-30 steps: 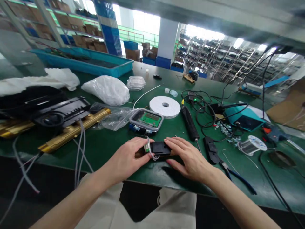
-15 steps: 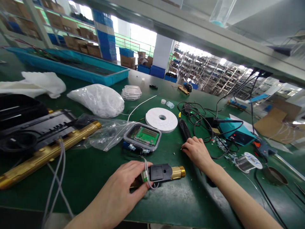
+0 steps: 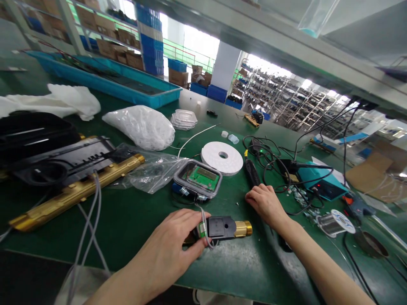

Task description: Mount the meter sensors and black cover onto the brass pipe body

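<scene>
My left hand (image 3: 173,250) grips a short brass pipe fitting (image 3: 243,229) with a black housing (image 3: 221,226) on top, lying on the green bench near its front edge. A thin grey wire loops from it toward a clear-lidded module with a green circuit board (image 3: 200,178) just behind. My right hand (image 3: 266,203) rests palm down on the bench to the right, fingers curled at the tip of a black electric screwdriver (image 3: 252,171); whether it grips the tool is hidden.
Long brass tubes (image 3: 76,192) and black housings (image 3: 60,156) lie at left with grey cables hanging over the edge. Behind are plastic bags (image 3: 141,125), a white tape roll (image 3: 221,157), a teal soldering station (image 3: 324,186), tangled cords, a solder spool (image 3: 335,222) and a blue tray (image 3: 104,82).
My right hand left the fitting and reached right to the screwdriver's tip, where it has stayed. My left hand keeps hold of the fitting, and the view has tilted up.
</scene>
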Motion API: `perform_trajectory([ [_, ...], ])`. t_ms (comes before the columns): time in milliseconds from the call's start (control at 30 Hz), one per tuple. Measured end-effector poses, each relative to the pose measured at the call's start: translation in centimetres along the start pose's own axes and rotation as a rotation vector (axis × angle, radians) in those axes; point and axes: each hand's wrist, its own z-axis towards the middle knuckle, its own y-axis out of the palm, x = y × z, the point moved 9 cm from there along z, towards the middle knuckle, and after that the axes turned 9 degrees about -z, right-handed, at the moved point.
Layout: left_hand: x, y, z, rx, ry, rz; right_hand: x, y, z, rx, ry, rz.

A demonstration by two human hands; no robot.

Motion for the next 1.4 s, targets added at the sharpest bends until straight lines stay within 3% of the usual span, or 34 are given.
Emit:
perform_trajectory([
  [633,-0.1,0.0,0.1,0.0,0.001,-0.013,0.3,0.7,0.2,-0.056,-0.015,0.207],
  [733,0.1,0.0,0.2,0.0,0.019,-0.011,-0.4,-1.1,-0.4,-0.046,0.031,0.348],
  [867,0.3,0.1,0.2,-0.015,0.041,0.002,-3.3,-5.6,-1.7,-0.016,0.031,0.613],
  [967,0.2,0.2,0.1,-0.026,0.036,0.01,-6.7,-7.9,-2.1,-0.082,-0.106,0.586],
  [1100,0.1,0.3,0.0,-0.024,0.046,0.028,-9.3,-8.9,-1.7,-0.169,-0.227,0.445],
  [1267,0.1,0.2,-0.1,-0.02,0.033,0.018,-9.6,-9.0,-0.9,-0.269,-0.266,0.423],
  [1400,0.1,0.0,0.1,-0.009,0.018,-0.002,-6.0,-9.0,0.2,-0.148,-0.136,0.571],
])
